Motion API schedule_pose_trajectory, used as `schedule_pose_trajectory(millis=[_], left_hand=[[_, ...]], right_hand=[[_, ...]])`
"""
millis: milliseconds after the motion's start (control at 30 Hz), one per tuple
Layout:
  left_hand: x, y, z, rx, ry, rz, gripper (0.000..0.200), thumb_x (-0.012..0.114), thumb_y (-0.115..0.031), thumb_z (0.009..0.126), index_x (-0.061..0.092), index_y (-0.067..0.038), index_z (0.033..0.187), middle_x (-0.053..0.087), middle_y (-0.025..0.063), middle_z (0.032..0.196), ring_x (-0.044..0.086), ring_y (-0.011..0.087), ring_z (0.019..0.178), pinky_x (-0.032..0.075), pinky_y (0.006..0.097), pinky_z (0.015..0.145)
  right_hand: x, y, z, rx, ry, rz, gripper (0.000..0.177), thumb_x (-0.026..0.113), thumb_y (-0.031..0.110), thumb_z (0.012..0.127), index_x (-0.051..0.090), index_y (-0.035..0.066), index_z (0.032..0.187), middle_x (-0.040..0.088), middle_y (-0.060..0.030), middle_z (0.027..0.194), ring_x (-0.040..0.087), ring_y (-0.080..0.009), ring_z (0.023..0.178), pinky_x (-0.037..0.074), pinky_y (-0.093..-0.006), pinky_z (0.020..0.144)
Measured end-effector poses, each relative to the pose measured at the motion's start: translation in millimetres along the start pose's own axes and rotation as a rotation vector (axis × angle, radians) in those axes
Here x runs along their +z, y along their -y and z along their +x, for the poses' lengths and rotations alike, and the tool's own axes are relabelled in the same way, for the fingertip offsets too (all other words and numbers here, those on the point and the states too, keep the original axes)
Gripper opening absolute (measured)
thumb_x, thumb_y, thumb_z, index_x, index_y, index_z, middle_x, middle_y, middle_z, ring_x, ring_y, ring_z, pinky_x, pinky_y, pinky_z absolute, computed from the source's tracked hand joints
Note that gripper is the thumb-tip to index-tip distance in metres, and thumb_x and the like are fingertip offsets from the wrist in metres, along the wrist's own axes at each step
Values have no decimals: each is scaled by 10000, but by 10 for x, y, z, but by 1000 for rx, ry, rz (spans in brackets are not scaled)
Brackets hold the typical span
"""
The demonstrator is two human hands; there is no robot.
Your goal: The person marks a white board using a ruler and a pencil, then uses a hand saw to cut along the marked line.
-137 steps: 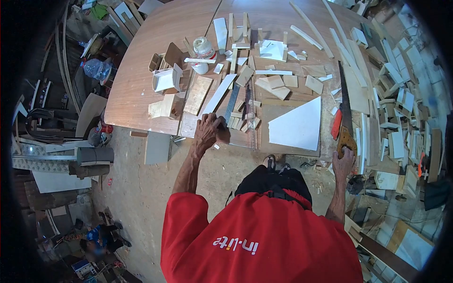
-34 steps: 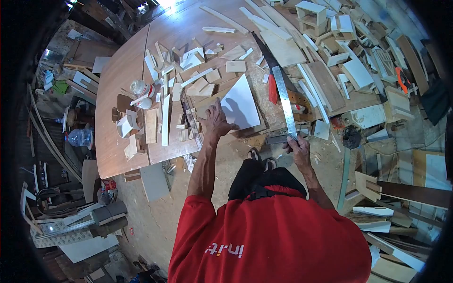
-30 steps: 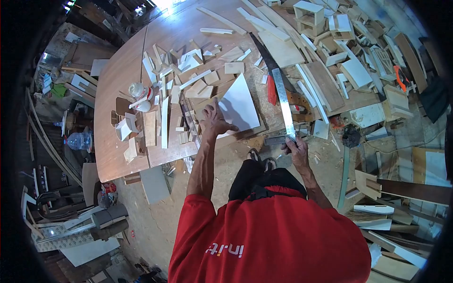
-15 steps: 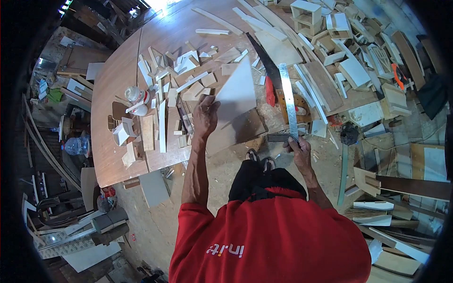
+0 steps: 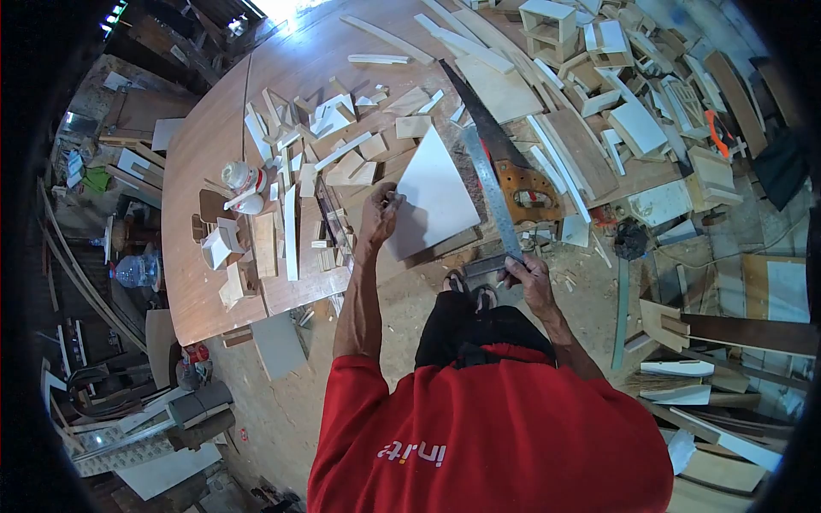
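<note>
My left hand [image 5: 380, 212] is closed on the left edge of a white board [image 5: 438, 192] with a pointed far corner. The board is over the near edge of the table, its near edge just above a brown panel. In my right hand [image 5: 532, 282] I grip a try square [image 5: 493, 192] near the joint of its blade and dark stock. Its metal blade points away from me, close to the board's right edge. To the right lies a handsaw [image 5: 528, 190] with a wooden handle, its dark blade reaching toward the far side.
Wood offcuts [image 5: 342, 162] are scattered on the brown table [image 5: 201, 282]. White-lidded jars [image 5: 244, 179] stand at the left. Wooden pieces and small box frames [image 5: 547, 30] crowd the far right. A water bottle [image 5: 135, 268] is beyond the table's left side.
The white board has turned and tipped flatter, its near edge coming closer to me. The try square's blade has swung left toward the board, uncovering more of the saw handle.
</note>
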State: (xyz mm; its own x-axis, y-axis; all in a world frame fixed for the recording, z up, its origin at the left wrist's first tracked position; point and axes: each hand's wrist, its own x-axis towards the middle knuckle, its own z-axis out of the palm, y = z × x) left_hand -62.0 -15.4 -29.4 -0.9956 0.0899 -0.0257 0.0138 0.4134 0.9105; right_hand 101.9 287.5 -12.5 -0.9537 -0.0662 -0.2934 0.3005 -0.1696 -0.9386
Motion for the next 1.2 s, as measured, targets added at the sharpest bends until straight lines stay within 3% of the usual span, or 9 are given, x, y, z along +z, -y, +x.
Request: schedule_pose_trajectory(millis=[100,167,200,267,400,567,600,733,1200], left_hand=[[47,146,-1,18,47,114,301,640,-189,885,619,22,1100,665,106,892,607,173,782,479,318,698],[123,115,-56,151,-81,272,242,596,-152,854,641,3,1035,653,168,892,613,338,834,484,409,737],[143,98,-51,151,-81,273,242,596,-152,854,641,3,1035,653,168,892,613,338,834,484,409,737],[170,72,-57,120,-79,601,242,572,-116,832,659,-29,1040,633,181,1019,572,398,937,467,484,790],[267,-116,-142,105,-169,749,242,573,-103,823,667,-54,1040,586,179,1121,539,384,997,445,514,832],[537,-93,11,292,-211,466,340,643,-161,849,620,-63,1174,562,202,1223,518,387,1147,436,443,956],[556,-121,31,282,-108,472,399,628,-242,887,584,-66,1243,527,187,1314,468,376,1245,372,451,1036],[667,-58,52,346,-52,639,482,546,-386,939,539,-103,1329,467,97,1437,357,350,1361,219,547,1106],[679,-69,38,306,-63,721,486,566,-377,928,542,-122,1341,458,68,1448,369,305,1359,236,489,1106]], right_hand=[[77,-36,28,38,31,34,285,558,278,972,652,12,928,651,-40,734,561,-94,627,478,-264,593],[120,-98,66,125,39,88,282,558,275,969,649,10,942,655,-45,731,575,-93,626,485,-260,585],[141,-106,99,126,40,88,282,558,275,969,649,10,942,655,-45,731,575,-93,626,485,-260,585],[187,-127,167,140,91,71,264,554,262,965,645,14,958,659,-50,728,571,-89,602,481,-248,563],[329,-121,289,214,92,111,254,549,250,955,635,11,950,667,-59,729,556,-88,556,458,-239,531],[469,-289,476,206,129,153,265,556,250,947,638,12,864,657,-60,699,565,-100,545,456,-252,520],[508,-286,492,230,121,126,263,558,245,945,639,13,851,654,-61,690,562,-103,536,453,-256,512],[603,-354,535,281,88,116,303,586,286,949,628,10,833,646,-67,670,554,-108,513,448,-266,478],[642,-477,501,462,48,284,364,531,422,984,600,71,915,675,-66,741,593,-97,569,510,-255,491]])
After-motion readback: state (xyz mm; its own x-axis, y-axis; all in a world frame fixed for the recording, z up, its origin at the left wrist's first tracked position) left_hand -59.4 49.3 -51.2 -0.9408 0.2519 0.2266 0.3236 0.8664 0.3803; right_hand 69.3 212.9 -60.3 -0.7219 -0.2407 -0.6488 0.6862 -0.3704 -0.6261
